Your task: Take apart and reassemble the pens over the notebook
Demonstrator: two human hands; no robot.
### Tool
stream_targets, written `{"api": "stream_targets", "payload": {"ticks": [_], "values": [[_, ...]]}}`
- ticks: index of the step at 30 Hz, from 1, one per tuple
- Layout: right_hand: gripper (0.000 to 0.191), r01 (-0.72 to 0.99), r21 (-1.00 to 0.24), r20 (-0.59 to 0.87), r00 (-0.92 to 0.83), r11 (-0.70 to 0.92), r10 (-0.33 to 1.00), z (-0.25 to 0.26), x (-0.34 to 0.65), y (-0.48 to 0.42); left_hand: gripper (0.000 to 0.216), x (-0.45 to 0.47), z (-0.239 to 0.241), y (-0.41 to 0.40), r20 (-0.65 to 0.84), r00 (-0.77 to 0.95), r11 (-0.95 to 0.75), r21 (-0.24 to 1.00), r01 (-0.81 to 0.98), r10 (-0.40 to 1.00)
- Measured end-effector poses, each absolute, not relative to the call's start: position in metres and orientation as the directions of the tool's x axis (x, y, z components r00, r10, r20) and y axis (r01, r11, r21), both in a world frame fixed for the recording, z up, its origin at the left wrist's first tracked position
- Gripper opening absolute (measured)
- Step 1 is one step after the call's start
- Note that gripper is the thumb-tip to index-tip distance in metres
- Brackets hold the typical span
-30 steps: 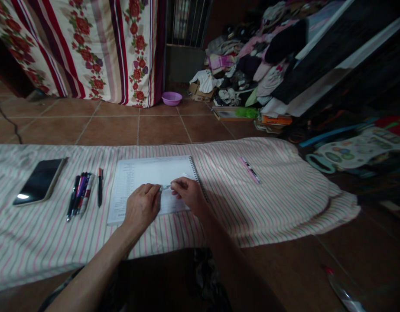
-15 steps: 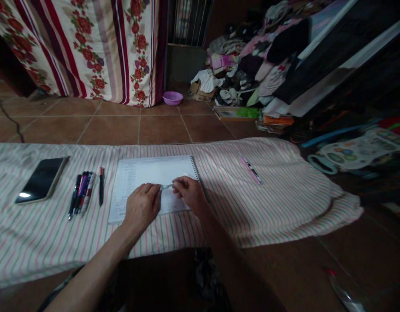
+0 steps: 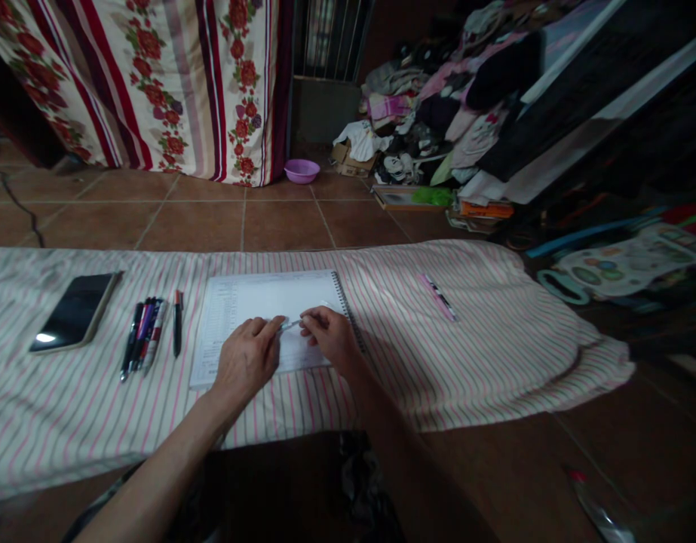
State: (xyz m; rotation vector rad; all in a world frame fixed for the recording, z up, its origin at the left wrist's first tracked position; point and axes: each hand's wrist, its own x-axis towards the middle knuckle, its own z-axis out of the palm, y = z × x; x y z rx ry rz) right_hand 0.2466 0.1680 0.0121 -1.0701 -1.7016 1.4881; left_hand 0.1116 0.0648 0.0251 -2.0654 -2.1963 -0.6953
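A thin pale rod [image 3: 291, 325] spans the gap between my two hands, low over a white spiral notebook [image 3: 268, 290]. My left hand [image 3: 249, 353] is closed, its thumb and finger pinching the rod's left end. The other end sits in the fingertips of my right hand [image 3: 328, 335], also closed in a pinch. The exact kind of rod is too small to make out. To the left of the notebook lie a black pen with an orange end [image 3: 177, 324] and a bunch of several pens [image 3: 142, 338]. A pink-and-black pen [image 3: 436, 296] rests on the right.
A striped cloth [image 3: 483, 339] covers the low table. A phone [image 3: 76, 311] lies at its left. Beyond, on the tiled floor, are a purple basin [image 3: 301, 171], a flowered curtain [image 3: 172, 90] and a heap of clothes [image 3: 432, 105]. A bottle [image 3: 599, 509] lies at lower right.
My left thumb and fingers have shifted slightly on the rod. My right hand keeps nearly the same place, and the things on the cloth stay put.
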Motion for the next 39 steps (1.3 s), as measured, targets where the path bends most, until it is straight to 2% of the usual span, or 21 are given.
{"api": "stream_targets", "payload": {"ticks": [7,18,22,29,39], "values": [[0.018,0.175,-0.983,-0.040,-0.473,0.049,0.880,0.0094,0.2449,0.1679,0.032,0.1104,0.0238,0.0642,0.278,-0.155,0.027,0.417,0.909,0.948],[0.016,0.189,-0.978,-0.017,-0.503,0.090,0.864,0.0105,0.2444,0.1663,0.032,0.1099,0.0275,0.0627,0.229,-0.186,0.087,0.383,0.920,0.956],[0.015,0.188,-0.978,-0.018,-0.504,0.090,0.864,0.0104,0.2440,0.1660,0.030,0.1097,0.0286,0.0627,0.200,-0.186,0.093,0.398,0.913,0.962],[0.015,0.176,-0.981,-0.025,-0.538,0.084,0.843,0.0120,0.2421,0.1641,0.024,0.1084,0.0283,0.0634,0.216,-0.197,0.066,0.497,0.865,0.956],[0.012,0.170,-0.982,-0.023,-0.536,0.081,0.844,0.0133,0.2404,0.1620,0.024,0.1082,0.0283,0.0641,0.182,-0.214,0.106,0.471,0.876,0.960]]}}
